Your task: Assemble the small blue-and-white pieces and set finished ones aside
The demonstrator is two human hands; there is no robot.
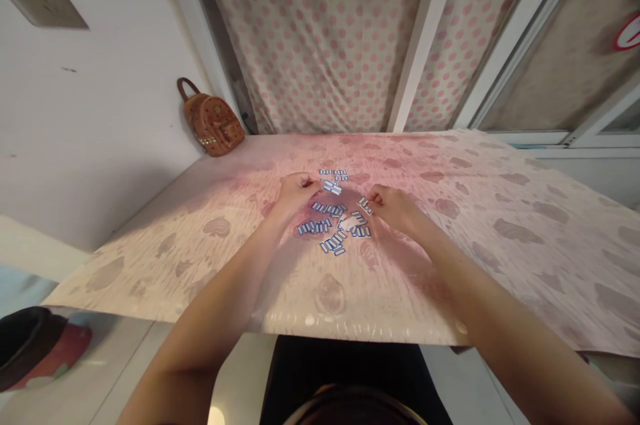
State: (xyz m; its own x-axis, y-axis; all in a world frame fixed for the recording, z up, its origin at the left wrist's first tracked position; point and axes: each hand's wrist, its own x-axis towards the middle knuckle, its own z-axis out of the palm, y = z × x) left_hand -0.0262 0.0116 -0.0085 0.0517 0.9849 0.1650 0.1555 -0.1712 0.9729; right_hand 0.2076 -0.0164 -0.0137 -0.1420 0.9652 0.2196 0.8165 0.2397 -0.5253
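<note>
Small flat white pieces with blue edges lie in a loose cluster on the patterned tablecloth; their exact kind is too small to tell. My left hand is closed in a pinch at the upper left of the cluster, its fingertips at the edge of one blue-and-white piece. On the right side my right hand pinches another blue-and-white piece between thumb and fingers. Just beyond my left fingertips, a few blue-and-white pieces are set close together.
A brown mini backpack stands at the table's far left corner against the wall. Behind the table hangs a dotted curtain by white frames. A dark-and-red container is on the floor at left.
</note>
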